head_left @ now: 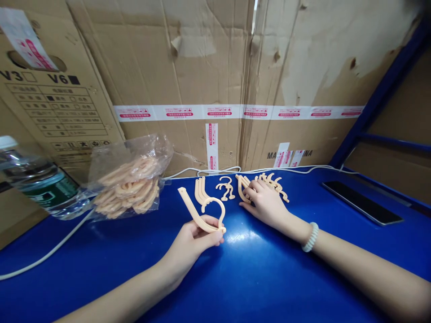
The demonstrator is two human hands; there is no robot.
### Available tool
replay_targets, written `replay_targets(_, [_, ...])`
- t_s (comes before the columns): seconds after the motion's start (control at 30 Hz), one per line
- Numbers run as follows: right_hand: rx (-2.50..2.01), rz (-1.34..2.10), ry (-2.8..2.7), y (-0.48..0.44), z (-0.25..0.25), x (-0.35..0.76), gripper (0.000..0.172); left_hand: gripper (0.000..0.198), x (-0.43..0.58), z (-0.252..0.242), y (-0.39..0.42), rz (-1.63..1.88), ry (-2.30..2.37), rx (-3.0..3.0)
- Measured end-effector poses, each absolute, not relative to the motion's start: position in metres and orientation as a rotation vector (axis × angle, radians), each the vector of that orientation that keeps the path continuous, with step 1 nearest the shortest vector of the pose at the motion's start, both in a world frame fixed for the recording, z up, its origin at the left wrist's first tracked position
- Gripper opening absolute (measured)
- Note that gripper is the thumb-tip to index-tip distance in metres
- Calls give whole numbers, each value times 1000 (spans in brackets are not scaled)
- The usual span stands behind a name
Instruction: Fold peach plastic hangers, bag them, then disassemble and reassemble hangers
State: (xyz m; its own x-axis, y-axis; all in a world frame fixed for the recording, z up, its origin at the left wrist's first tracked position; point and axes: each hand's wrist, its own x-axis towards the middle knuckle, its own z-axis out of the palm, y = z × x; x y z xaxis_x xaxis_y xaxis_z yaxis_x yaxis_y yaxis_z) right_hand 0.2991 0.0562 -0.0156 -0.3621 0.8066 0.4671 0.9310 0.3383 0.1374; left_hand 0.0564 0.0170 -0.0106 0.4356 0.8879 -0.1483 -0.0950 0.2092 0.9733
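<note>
My left hand [202, 240] pinches a peach plastic hanger arm [193, 213] joined at its end to a curved hanger hook [220, 208]; both are raised above the blue table. Farther right, my right hand [264, 199] reaches down onto a small group of loose hanger arms [241, 181], with thumb and fingers closed around one of them; its fingers partly cover the group. Just behind my left hand lie several more curved arms [200, 188] side by side. Between the two groups are small hook pieces [227, 188]. More hook pieces [274, 183] are heaped beyond my right hand.
A clear plastic bag [134, 175] full of peach hanger parts sits at the left, beside a water bottle [47, 184]. A dark phone [362, 202] lies at the right. White cable [50, 255] runs along the left and back. Cardboard [188, 58] walls the rear.
</note>
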Motion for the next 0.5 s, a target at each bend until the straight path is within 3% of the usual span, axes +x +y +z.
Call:
replay_targets(0.27, [-1667, -356, -2238, 61, -13, 300, 15, 27, 57, -8, 15, 820, 880, 1162])
replay_targets(0.5, [-1731, -171, -2179, 62, -14, 304, 21, 29, 58, -7, 15, 815, 884, 1156])
